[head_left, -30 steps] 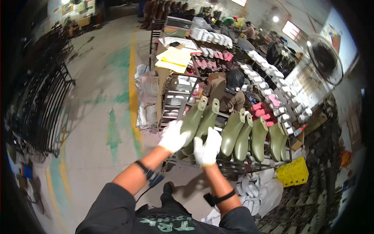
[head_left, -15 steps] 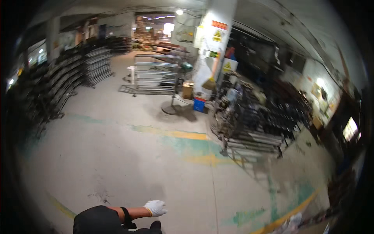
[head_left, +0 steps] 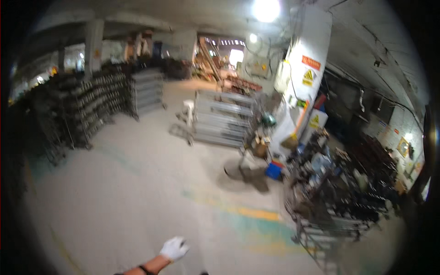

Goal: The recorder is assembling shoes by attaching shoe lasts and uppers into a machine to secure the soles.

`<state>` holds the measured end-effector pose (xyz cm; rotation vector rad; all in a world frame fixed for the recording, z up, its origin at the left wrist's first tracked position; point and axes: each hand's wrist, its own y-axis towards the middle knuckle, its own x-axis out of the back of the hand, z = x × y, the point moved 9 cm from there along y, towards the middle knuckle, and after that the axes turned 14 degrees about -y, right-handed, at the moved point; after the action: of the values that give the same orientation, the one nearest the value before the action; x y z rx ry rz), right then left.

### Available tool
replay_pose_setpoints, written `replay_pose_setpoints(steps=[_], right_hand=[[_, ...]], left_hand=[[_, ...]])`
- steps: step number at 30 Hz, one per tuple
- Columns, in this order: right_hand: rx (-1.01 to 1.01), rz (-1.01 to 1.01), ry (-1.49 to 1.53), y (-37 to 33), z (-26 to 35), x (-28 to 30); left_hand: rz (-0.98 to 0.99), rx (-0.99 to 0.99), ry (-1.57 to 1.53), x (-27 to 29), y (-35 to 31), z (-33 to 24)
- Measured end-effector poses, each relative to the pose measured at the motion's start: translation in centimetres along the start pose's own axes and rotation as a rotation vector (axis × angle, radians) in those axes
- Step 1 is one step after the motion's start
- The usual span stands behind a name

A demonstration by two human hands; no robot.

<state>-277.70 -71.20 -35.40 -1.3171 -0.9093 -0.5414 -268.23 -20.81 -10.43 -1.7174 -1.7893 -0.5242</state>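
Note:
My left hand [head_left: 174, 249], in a white knit work glove, hangs over the grey floor [head_left: 133, 201] at the bottom of the view. Its forearm [head_left: 155, 265] comes in from the lower edge with a dark band round it. The fingers are loosely curled with a small gap between them, and nothing shows in them. It touches nothing; bare floor lies beneath it. My right hand is out of view.
Metal racks [head_left: 98, 98] line the left side. A grey slatted rack [head_left: 220, 120] stands ahead, beside a round-based stand and a blue bin [head_left: 274, 170]. A white pillar [head_left: 308, 68] rises at right, near a cluttered heap of metal parts [head_left: 339, 188]. Worn yellow and green lines mark the floor.
The view has turned left and tilted, so the rack, pillar and heap sit further right and lower. The racks ahead look nearer. My left forearm now points up more steeply, and less of it shows.

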Motion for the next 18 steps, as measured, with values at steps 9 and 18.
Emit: replay_pose_setpoints(steps=[9,18], right_hand=[[0.547,0.010,0.070,33.2,29.7,40.1],[0.480,0.030,0.089,57.4,31.9,55.0]], left_hand=[[0.014,0.034,0.354,1.1,6.6,39.9],[0.208,0.121,0.424,5.7,37.8,46.2]])
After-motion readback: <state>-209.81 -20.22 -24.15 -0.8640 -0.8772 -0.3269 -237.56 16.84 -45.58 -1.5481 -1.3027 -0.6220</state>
